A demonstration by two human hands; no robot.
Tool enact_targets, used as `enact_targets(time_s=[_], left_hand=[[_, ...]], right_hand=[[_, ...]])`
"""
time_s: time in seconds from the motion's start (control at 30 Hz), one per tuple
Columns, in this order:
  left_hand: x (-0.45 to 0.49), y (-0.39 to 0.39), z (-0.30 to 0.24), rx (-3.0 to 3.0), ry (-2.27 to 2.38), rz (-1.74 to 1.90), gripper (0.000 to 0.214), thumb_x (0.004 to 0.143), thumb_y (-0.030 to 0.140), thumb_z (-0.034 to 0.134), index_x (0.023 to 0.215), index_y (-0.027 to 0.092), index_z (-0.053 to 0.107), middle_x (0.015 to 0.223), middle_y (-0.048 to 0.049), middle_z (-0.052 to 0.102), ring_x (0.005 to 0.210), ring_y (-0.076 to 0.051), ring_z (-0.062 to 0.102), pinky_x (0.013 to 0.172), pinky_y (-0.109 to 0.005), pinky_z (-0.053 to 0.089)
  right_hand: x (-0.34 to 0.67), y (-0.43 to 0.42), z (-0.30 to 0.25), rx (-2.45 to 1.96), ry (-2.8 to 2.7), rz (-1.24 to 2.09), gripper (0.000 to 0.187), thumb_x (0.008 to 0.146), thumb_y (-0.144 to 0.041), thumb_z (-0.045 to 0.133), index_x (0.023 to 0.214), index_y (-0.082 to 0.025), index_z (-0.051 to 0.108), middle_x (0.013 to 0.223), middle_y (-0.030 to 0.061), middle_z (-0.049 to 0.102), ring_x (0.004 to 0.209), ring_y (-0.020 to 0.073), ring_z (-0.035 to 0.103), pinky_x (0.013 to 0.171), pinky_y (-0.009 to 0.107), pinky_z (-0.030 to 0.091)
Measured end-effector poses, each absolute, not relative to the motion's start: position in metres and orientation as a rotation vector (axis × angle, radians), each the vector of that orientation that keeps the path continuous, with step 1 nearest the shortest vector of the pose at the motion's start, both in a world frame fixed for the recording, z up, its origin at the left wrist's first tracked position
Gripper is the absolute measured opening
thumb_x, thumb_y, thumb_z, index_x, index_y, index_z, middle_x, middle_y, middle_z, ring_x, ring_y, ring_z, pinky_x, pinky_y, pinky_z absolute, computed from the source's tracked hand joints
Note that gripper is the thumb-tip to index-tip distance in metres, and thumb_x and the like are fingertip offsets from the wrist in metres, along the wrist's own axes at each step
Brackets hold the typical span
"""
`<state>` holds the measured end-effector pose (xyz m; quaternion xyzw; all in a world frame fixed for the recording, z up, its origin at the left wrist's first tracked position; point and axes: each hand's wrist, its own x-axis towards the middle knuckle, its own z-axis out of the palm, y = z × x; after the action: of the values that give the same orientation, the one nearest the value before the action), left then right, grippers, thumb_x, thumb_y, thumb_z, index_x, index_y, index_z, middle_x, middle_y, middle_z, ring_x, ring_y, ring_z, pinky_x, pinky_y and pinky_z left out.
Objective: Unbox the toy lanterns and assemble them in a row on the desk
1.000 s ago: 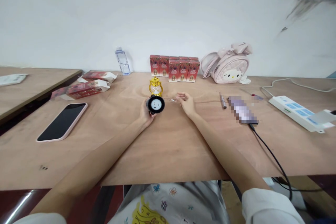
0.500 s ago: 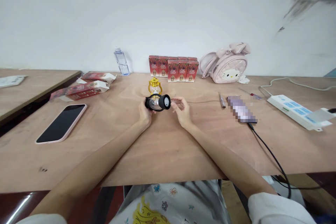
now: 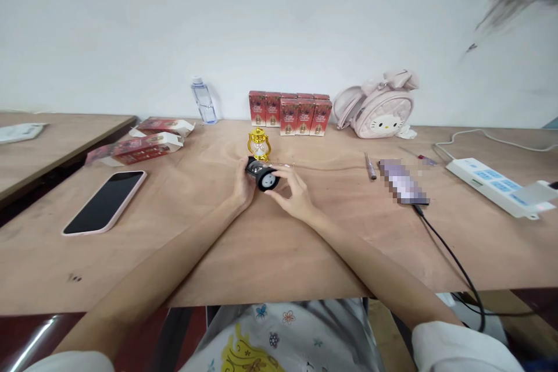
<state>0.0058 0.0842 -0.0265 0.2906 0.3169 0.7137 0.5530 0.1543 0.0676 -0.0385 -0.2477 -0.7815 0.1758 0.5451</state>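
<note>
A small black lantern (image 3: 267, 179) is held just above the table, tipped so its round base with a pale disc faces me. My left hand (image 3: 243, 185) is closed around its far left end. The thumb and fingers of my right hand (image 3: 295, 193) pinch the rim of the base from the right. Right behind, a gold lantern (image 3: 260, 145) of similar shape stands upright on the table. Thin, small pieces (image 3: 285, 165) lie beside my right fingers, too small to name.
Red boxes (image 3: 305, 116) stand in rows at the wall, between a water bottle (image 3: 203, 103) and a pink bag (image 3: 383, 110). Opened boxes (image 3: 150, 148) and a phone (image 3: 104, 203) lie left. To the right are a screwdriver (image 3: 370, 166), a blurred phone (image 3: 401, 182) and a power strip (image 3: 492, 185).
My right hand has moved left and taken hold of the black lantern's base. The lantern has turned, its base now facing more toward me and lower.
</note>
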Motion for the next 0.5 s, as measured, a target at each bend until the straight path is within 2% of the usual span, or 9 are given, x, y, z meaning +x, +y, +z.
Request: enact_targets(time_s=[0.17,0.37,0.5], left_hand=[[0.0071,0.0811,-0.0237,0.661,0.721,1.636,0.023,0.086,0.036,0.047,0.086,0.017,0.060,0.070,-0.0020,0.067,0.068,-0.015,0.063,0.073,-0.028,0.049],[0.0080,0.0796,-0.0223,0.567,0.705,1.591,0.025,0.079,0.039,0.055,0.079,0.015,0.063,0.073,-0.0031,0.069,0.069,-0.015,0.064,0.073,-0.027,0.050],[0.0061,0.0809,-0.0228,0.537,0.688,1.606,0.022,0.079,0.035,0.056,0.076,0.015,0.063,0.070,-0.0017,0.068,0.065,-0.014,0.063,0.071,-0.025,0.049]], right_hand=[[0.1537,0.0654,-0.0397,-0.541,-1.933,0.165,0.037,0.084,-0.031,0.061,0.118,-0.021,0.053,0.123,0.0123,0.059,0.116,0.0206,0.057,0.090,0.036,0.055],[0.1537,0.0628,-0.0370,-0.541,-1.972,-0.020,0.038,0.087,-0.029,0.057,0.123,-0.017,0.053,0.124,0.0139,0.059,0.117,0.0196,0.057,0.100,0.034,0.049],[0.1530,0.0621,-0.0380,-0.620,-2.029,-0.086,0.037,0.090,-0.030,0.053,0.124,-0.018,0.055,0.127,0.0129,0.058,0.117,0.0207,0.056,0.100,0.034,0.049]])
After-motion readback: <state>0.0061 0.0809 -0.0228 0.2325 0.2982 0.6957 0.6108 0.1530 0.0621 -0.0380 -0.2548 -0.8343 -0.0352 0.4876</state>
